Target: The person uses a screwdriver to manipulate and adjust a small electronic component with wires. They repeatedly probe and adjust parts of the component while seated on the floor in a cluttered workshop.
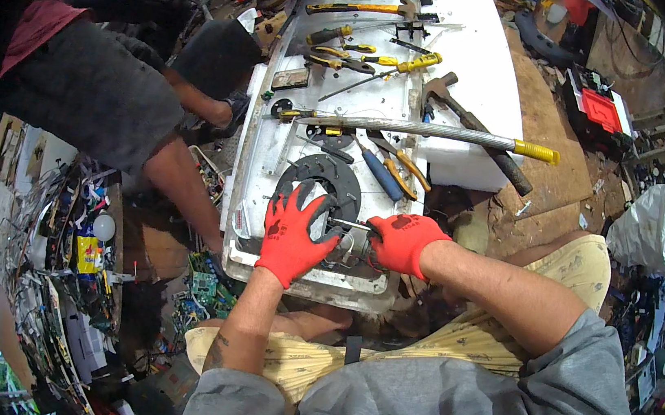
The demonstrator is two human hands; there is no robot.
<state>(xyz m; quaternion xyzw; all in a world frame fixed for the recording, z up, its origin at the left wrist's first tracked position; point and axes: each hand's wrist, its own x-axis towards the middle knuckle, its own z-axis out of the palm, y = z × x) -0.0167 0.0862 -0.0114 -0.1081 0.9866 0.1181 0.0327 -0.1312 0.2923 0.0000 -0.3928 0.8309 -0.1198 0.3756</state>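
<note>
My left hand (297,235), in a red glove with dark fingertips, rests with fingers spread on the near part of a black round part (328,176) set in a white panel (255,199). My right hand (406,242), gloved alike, is closed round a tool that looks like a screwdriver. Its thin metal shaft (349,224) points left toward my left thumb; the handle is hidden in my fist. Thin wires (357,247) lie on the panel between and below my hands. What the tip touches is hidden by my left hand.
Beyond my hands lie a long bar with a yellow end (439,132), a hammer (481,130), pliers (406,171), a blue-handled tool (381,174) and a yellow-handled hammer (363,9). A person in dark shorts (91,90) stands at the left. Scrap electronics (212,296) crowd the floor.
</note>
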